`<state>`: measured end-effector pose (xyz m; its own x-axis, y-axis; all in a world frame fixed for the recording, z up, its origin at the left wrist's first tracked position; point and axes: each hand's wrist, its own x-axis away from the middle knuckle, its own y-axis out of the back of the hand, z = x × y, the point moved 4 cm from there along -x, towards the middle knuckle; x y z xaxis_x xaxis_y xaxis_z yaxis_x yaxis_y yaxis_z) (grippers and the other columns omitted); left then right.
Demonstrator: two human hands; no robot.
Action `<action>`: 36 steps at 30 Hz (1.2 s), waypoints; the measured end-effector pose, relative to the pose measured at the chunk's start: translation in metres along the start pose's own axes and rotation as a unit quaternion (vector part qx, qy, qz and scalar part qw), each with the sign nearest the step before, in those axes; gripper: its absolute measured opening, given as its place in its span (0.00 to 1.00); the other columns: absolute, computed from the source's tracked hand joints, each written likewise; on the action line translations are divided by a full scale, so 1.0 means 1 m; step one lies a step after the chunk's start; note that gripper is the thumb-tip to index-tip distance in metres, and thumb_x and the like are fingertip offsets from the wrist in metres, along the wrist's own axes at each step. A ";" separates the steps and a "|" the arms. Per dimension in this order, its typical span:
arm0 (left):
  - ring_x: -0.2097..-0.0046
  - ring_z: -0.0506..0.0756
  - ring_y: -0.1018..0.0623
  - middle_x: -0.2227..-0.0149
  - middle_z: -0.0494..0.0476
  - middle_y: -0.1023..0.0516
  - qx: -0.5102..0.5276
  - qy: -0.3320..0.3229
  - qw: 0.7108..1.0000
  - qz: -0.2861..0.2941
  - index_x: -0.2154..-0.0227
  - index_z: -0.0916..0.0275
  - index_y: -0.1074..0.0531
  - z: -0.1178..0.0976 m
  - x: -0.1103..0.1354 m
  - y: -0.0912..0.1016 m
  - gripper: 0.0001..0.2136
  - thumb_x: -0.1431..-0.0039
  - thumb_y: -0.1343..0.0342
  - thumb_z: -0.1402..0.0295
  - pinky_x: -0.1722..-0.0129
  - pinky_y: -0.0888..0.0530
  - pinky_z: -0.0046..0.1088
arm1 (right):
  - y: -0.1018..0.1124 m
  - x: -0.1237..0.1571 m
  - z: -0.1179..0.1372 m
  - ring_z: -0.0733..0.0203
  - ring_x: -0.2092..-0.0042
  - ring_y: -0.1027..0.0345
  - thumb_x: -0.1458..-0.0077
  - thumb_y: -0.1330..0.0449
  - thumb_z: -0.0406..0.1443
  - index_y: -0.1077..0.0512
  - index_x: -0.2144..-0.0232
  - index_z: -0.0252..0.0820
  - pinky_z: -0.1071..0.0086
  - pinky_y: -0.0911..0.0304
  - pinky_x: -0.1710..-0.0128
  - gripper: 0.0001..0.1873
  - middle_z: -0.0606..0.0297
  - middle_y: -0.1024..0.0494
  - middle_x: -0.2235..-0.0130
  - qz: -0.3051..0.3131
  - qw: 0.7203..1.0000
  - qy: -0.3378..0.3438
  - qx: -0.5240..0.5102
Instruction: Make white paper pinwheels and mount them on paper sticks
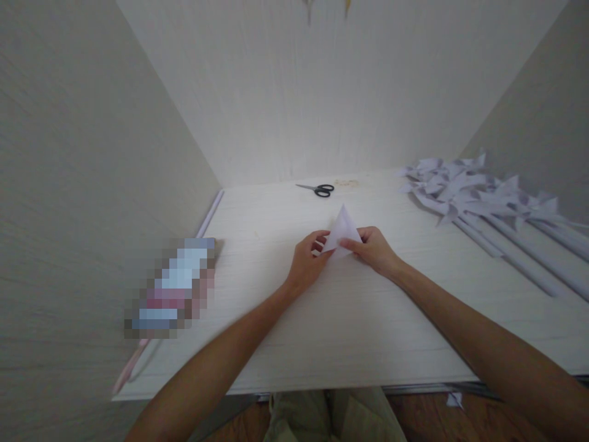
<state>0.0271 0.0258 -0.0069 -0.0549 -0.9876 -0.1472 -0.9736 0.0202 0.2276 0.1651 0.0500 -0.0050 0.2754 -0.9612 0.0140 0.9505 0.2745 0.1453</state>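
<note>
A small white paper folded into a triangle (343, 228) rests on the pale table (322, 319), its tip pointing away from me. My left hand (307, 261) pinches the paper's lower left corner with curled fingers. My right hand (373, 248) pinches the lower right edge, thumb pressed on top. Both hands sit near the middle of the table.
Black-handled scissors (317, 188) lie at the back of the table. Several white paper pinwheels on long paper sticks (478, 199) are piled at the right. A blurred-out object (172, 288) sits at the left edge beside a thin pink stick (209, 215). Walls enclose three sides.
</note>
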 end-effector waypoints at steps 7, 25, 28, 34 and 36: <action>0.77 0.48 0.34 0.80 0.52 0.32 0.095 0.060 0.989 -0.094 0.79 0.67 0.33 0.014 -0.004 0.010 0.17 0.52 0.51 0.55 0.79 0.38 0.24 | 0.000 -0.002 -0.001 0.74 0.85 0.57 0.60 0.43 0.48 0.38 0.87 0.38 0.75 0.64 0.86 0.20 0.74 0.45 0.87 0.013 1.000 0.017 0.020; 0.70 0.53 0.26 0.76 0.56 0.26 0.354 0.120 0.921 -0.112 0.73 0.68 0.30 0.016 -0.010 0.009 0.17 0.61 0.42 0.57 0.70 0.30 0.29 | 0.002 -0.002 -0.003 0.74 0.84 0.56 0.59 0.43 0.48 0.38 0.89 0.38 0.75 0.63 0.85 0.21 0.72 0.44 0.87 0.001 0.999 0.040 0.028; 0.75 0.50 0.28 0.78 0.54 0.27 0.311 0.113 0.938 -0.103 0.75 0.67 0.30 0.017 -0.010 0.010 0.16 0.59 0.44 0.57 0.74 0.32 0.27 | 0.003 -0.002 -0.002 0.75 0.85 0.56 0.61 0.40 0.45 0.39 0.90 0.38 0.75 0.62 0.86 0.20 0.73 0.44 0.88 0.012 1.000 0.022 0.004; 0.80 0.46 0.35 0.83 0.49 0.34 0.126 0.074 0.987 -0.068 0.82 0.67 0.33 0.014 -0.007 0.011 0.17 0.58 0.46 0.55 0.81 0.38 0.22 | 0.000 -0.004 -0.006 0.67 0.78 0.38 0.66 0.35 0.41 0.29 0.81 0.37 0.72 0.43 0.78 0.12 0.67 0.29 0.80 -0.013 0.985 -0.028 -0.168; 0.80 0.46 0.35 0.83 0.49 0.33 0.101 0.059 0.992 -0.055 0.82 0.67 0.32 0.011 -0.005 0.009 0.16 0.58 0.45 0.56 0.82 0.39 0.22 | -0.001 -0.003 -0.008 0.67 0.78 0.37 0.66 0.35 0.41 0.29 0.83 0.36 0.71 0.41 0.77 0.13 0.66 0.28 0.80 -0.038 0.980 -0.040 -0.191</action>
<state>0.0160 0.0330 -0.0143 0.0697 -0.9966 -0.0441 -0.9973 -0.0705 0.0180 0.1648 0.0532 -0.0127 0.2046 -0.9740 0.0974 0.9564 0.1778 -0.2317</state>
